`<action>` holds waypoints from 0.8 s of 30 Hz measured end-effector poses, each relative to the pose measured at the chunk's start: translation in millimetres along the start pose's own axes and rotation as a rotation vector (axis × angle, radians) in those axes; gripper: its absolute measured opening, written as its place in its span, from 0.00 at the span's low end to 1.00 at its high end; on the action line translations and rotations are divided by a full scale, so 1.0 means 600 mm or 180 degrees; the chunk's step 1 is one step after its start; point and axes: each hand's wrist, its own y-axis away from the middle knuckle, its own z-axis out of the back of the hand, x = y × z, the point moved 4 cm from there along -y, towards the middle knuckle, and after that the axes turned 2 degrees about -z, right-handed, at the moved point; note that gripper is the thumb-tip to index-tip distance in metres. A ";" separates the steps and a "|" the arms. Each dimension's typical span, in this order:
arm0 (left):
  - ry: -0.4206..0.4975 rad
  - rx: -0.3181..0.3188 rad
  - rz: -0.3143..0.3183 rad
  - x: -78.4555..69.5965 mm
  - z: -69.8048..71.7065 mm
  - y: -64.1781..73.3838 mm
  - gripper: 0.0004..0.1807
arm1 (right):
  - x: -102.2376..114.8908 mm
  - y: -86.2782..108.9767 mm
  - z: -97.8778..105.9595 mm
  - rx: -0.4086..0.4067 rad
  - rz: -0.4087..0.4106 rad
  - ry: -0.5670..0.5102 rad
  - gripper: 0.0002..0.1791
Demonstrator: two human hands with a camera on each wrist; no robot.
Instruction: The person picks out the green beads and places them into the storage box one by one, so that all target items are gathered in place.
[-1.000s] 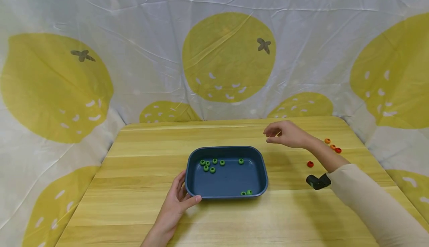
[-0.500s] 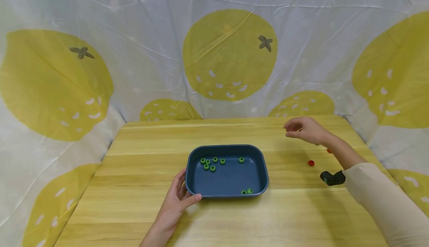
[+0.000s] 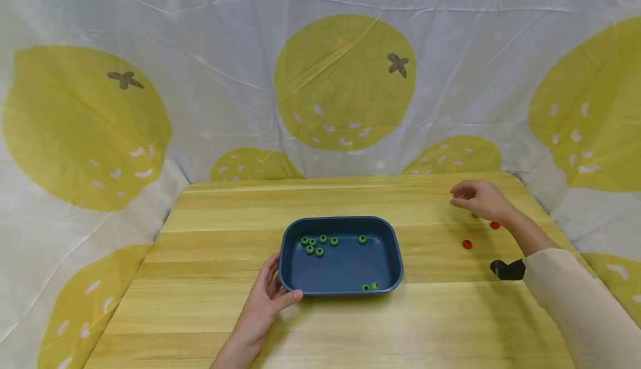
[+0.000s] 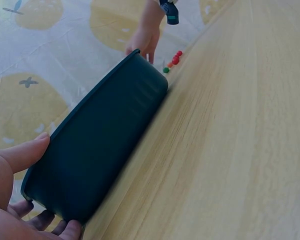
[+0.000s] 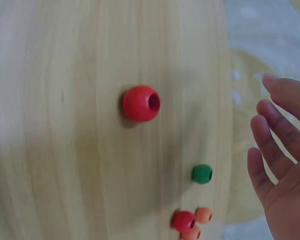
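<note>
My left hand (image 3: 261,305) grips the near left corner of a dark blue tray (image 3: 340,274), thumb on the rim and fingers curled against its outer wall, as the left wrist view also shows. Several green beads (image 3: 320,252) lie in the tray, mostly at its far left. Over the far right of the table, my right hand (image 3: 482,199) hovers with loosely bent fingers and nothing between them. Near it on the table, the right wrist view shows a green bead (image 5: 202,173), a red bead (image 5: 140,103), another red bead (image 5: 183,221) and two orange beads (image 5: 203,215).
The wooden table (image 3: 200,280) runs back to a hanging white cloth (image 3: 240,79) printed with yellow lemons. A black device (image 3: 508,270) sits at the right wrist, by the beige sleeve (image 3: 581,302).
My right hand has moved right, from beside the tray to over the loose beads, and its arm now hides the orange ones in the head view. The left hand keeps its grip on the tray.
</note>
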 end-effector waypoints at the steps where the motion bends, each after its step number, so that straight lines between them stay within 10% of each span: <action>1: 0.0000 0.0001 0.0000 0.000 0.000 0.000 0.51 | -0.007 0.002 0.001 -0.0018 -0.0040 0.0012 0.20; 24: -0.0042 -0.0030 0.0037 -0.001 0.000 0.000 0.52 | -0.108 0.052 0.002 -0.0255 -0.0394 0.0193 0.22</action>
